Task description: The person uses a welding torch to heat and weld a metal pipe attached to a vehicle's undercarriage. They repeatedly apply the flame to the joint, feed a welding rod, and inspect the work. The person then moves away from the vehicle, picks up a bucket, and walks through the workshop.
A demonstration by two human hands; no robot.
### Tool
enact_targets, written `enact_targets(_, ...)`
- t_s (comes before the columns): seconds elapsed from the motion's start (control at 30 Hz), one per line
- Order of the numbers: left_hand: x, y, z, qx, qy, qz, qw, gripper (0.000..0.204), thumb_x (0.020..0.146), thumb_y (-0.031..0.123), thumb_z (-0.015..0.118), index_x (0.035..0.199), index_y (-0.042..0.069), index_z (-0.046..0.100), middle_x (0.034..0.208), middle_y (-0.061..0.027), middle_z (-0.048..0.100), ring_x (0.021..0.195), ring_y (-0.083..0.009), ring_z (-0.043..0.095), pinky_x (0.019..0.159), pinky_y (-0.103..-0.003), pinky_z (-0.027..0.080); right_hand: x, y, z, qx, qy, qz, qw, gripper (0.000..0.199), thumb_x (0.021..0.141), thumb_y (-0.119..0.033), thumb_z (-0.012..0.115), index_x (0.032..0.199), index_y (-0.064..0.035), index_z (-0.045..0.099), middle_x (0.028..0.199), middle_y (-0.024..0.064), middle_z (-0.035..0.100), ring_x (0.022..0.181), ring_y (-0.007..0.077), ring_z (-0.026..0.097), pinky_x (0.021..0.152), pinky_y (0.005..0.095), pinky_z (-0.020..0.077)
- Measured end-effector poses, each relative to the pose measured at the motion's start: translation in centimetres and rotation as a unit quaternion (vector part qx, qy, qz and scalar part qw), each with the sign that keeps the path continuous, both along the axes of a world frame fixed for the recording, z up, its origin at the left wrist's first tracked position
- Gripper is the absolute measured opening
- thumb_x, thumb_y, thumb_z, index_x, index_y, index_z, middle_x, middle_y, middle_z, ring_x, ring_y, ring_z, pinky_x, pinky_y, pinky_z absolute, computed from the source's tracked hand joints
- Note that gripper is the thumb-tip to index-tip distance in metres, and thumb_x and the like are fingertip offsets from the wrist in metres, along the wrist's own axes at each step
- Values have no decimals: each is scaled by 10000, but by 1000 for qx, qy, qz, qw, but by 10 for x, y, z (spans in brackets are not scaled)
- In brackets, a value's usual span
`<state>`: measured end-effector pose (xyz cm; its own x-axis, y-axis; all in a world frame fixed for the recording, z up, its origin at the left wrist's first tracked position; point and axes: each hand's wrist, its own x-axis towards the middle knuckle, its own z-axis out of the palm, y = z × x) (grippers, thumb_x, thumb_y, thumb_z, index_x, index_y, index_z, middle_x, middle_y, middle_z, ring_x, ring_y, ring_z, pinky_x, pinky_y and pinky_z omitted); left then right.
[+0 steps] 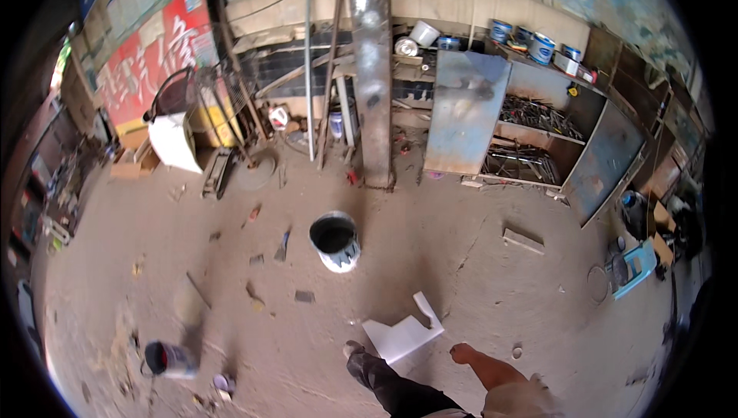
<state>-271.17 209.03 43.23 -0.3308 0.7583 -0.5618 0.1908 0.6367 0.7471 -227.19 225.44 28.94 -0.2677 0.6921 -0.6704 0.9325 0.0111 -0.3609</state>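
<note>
My right hand [462, 353] hangs over the floor at the lower middle, its fingers curled into a loose fist. Nothing shows sticking out of it. Closest to that hand is a white cut piece of sheet [403, 339] with a notched side, lying flat just beyond my foot and apart from the hand. My dark trouser leg and dusty shoe reach in beside it. Farther off stands a white bucket [338, 256], dark inside and streaked down its side. No left hand shows.
An open metal cabinet [469, 114] holding tools stands at the back right, near a steel post [372, 72]. A tilted bucket [173, 361] is at the lower left. A scraper [283, 246], a wood block [523, 241] and a blue stool [636, 269] also lie about.
</note>
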Motion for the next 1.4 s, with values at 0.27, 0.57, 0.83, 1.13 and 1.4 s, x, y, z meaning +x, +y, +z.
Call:
enact_targets(0.27, -96, 152, -17, -36, -8, -64, 997, 251, 891, 229, 515, 950, 19, 638, 860, -112, 662, 806, -229, 616, 692, -366, 492, -127, 90, -80, -32, -33, 262, 964, 323, 820, -196, 453, 1001, -34, 665, 1053, 190, 633, 1029, 339, 586, 902, 436, 465)
enact_targets(0.57, -187, 296, -3, -58, 9, -137, 989, 243, 891, 221, 511, 934, 22, 644, 845, -105, 664, 789, -225, 618, 679, -363, 492, -289, 263, 1, 27, 234, -47, 971, 346, 868, -257, 502, 1113, -32, 597, 1128, 205, 593, 1048, 356, 562, 896, 438, 447)
enact_targets(0.83, -228, 388, -6, -70, 3, -232, 970, 238, 892, 213, 507, 919, 24, 649, 833, -99, 665, 774, -222, 620, 668, -361, 492, -229, 253, -11, 78, 90, -174, 977, 314, 839, -260, 503, 1035, -53, 635, 1054, 183, 628, 980, 344, 597, 847, 439, 471)
enact_targets(1.13, -367, 386, -72, -146, 73, -345, 924, 234, 892, 204, 502, 903, 27, 654, 818, -92, 667, 756, -218, 622, 655, -359, 491, -195, 164, -70, -19, -104, -36, 994, 227, 760, -197, 525, 845, -91, 707, 854, 146, 663, 854, 311, 636, 750, 437, 502)
enact_targets(1.4, -415, 456, -48, -34, 35, -156, 987, 197, 885, 93, 495, 917, -20, 653, 772, -100, 666, 730, -163, 642, 673, -283, 513, -291, 243, 56, -19, 183, -446, 876, 268, 932, -97, 440, 1137, 17, 569, 933, 152, 666, 784, 200, 655, 723, 323, 533)
